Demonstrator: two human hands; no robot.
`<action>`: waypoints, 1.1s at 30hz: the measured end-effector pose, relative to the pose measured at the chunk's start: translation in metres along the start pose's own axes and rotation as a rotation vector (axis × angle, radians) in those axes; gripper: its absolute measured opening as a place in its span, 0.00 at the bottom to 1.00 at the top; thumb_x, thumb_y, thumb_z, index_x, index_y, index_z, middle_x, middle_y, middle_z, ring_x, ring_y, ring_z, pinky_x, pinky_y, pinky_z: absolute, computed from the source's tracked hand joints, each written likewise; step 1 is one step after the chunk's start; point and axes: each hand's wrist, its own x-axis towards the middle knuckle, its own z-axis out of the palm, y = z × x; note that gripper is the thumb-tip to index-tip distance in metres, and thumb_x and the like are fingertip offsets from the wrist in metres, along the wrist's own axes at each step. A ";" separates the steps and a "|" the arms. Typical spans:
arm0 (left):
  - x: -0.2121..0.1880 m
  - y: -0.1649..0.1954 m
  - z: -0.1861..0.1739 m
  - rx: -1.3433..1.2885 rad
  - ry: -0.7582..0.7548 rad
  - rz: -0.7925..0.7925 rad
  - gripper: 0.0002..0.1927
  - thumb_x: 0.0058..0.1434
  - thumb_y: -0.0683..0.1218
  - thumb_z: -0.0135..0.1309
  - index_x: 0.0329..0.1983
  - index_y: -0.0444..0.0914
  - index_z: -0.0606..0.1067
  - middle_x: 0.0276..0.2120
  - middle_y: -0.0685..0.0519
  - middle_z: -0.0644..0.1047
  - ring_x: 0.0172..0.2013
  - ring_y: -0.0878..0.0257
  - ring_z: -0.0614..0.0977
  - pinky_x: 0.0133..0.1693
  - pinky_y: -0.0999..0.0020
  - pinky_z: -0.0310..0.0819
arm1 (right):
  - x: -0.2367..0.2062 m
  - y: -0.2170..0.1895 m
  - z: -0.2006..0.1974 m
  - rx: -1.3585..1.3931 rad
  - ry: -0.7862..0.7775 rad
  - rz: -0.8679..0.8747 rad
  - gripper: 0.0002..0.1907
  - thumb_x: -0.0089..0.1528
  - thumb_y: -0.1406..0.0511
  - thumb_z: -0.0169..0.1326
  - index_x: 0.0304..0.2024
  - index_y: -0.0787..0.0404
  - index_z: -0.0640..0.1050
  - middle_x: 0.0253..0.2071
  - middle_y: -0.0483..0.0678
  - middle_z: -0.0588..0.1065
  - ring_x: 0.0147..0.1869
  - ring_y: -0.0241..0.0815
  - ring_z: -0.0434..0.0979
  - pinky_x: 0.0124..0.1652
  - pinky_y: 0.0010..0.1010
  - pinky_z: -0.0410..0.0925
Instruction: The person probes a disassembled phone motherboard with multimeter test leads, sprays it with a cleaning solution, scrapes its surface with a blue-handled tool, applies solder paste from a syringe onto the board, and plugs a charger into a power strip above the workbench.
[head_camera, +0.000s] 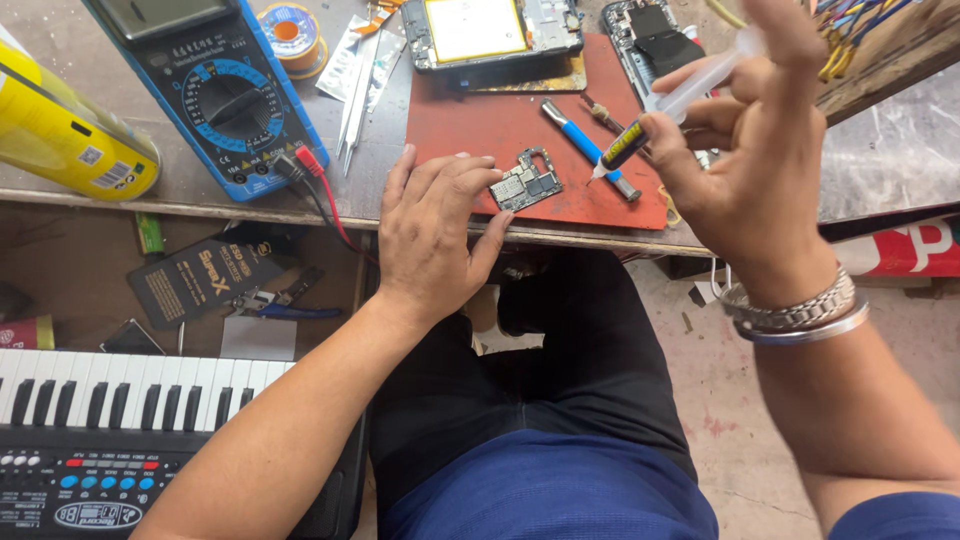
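My left hand (432, 230) rests at the front edge of a red mat (500, 125), its fingertips pinning a small phone circuit board (526, 181) flat. My right hand (752, 150) is raised above the mat and grips a clear syringe (672, 105) with a dark labelled barrel. The syringe's white tip points down and left, just to the right of the board and short of touching it. A metal bracelet circles my right wrist.
An opened phone (495, 32) lies at the mat's far edge, a second one (655, 40) beside it. A blue-handled tool (585, 145) lies on the mat. Tweezers (358, 100), a solder spool (290, 35), a blue multimeter (215, 90) and a yellow can (65, 135) sit left. A keyboard (120, 420) is below.
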 end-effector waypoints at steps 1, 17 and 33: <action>-0.001 0.000 0.000 0.001 0.000 -0.001 0.21 0.65 0.48 0.62 0.58 0.42 0.70 0.56 0.54 0.76 0.60 0.54 0.75 0.71 0.47 0.52 | -0.007 0.005 0.004 0.022 0.022 -0.007 0.44 0.76 0.79 0.60 0.76 0.48 0.44 0.55 0.59 0.76 0.54 0.46 0.86 0.49 0.28 0.78; -0.008 -0.008 0.008 0.033 0.014 0.006 0.24 0.66 0.58 0.65 0.57 0.43 0.70 0.49 0.53 0.74 0.55 0.54 0.76 0.72 0.45 0.55 | -0.078 0.045 0.070 0.393 0.347 0.127 0.55 0.77 0.76 0.63 0.75 0.32 0.34 0.58 0.57 0.73 0.52 0.45 0.82 0.51 0.30 0.75; -0.010 -0.008 0.008 0.055 -0.009 -0.001 0.24 0.67 0.58 0.65 0.57 0.44 0.71 0.51 0.53 0.75 0.57 0.55 0.76 0.72 0.46 0.54 | -0.092 0.043 0.100 0.515 0.478 0.215 0.57 0.76 0.74 0.62 0.75 0.33 0.29 0.55 0.53 0.72 0.48 0.43 0.81 0.49 0.31 0.74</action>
